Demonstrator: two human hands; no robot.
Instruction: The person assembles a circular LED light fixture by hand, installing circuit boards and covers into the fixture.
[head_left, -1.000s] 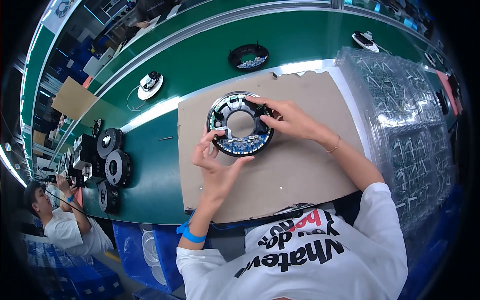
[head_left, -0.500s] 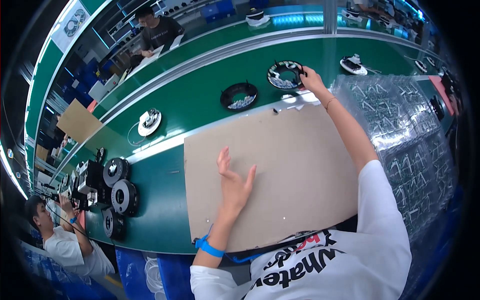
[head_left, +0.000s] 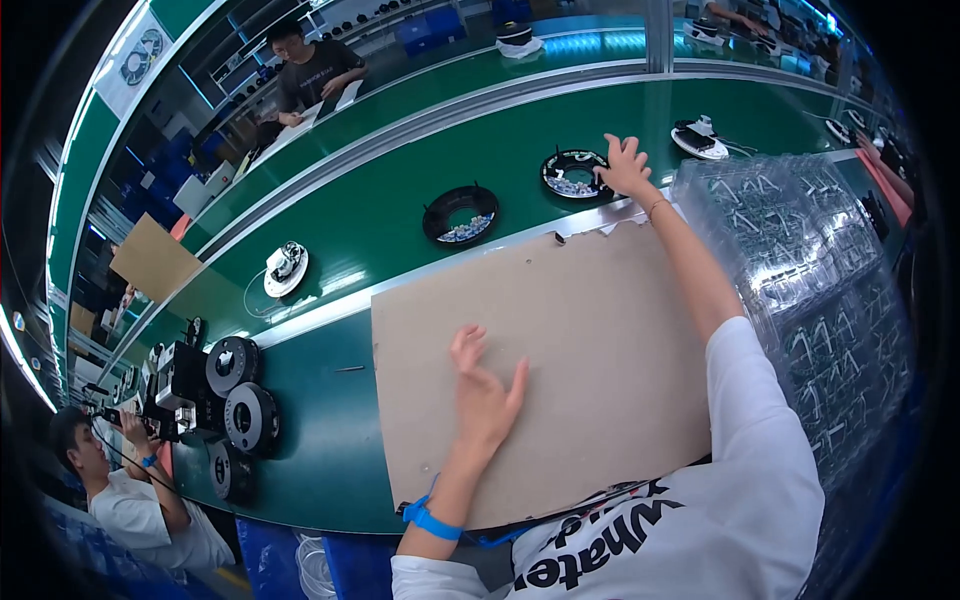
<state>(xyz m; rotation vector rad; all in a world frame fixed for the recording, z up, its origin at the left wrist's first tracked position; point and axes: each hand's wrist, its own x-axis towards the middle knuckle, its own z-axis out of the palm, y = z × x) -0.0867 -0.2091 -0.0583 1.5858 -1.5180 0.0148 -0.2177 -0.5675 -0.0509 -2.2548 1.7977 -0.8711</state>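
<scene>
Right hand is reached out over the far green surface, fingers spread apart, a fingertip overlapping the right rim of the black ring with a circuit board. Can't tell if it touches the rim or sits just above it; nothing is clamped. That ring lies flat on the far surface, board side up, just beyond the metal edge strip. Second black ring lies to its left, same layout, the two apart. Left hand is over the cardboard sheet, thumb and fingers apart, holding nothing; contact with the cardboard isn't clear. Blue wristband on the left wrist. White disc with a black part sits right of the right hand; another white round unit with a cable is far left on the same green surface. Clear plastic trays are stacked right of the cardboard. Left of it, on the near surface: a thin rod and grey-faced black round units. Co-worker in white is at far left, hands raised to black gear.
</scene>
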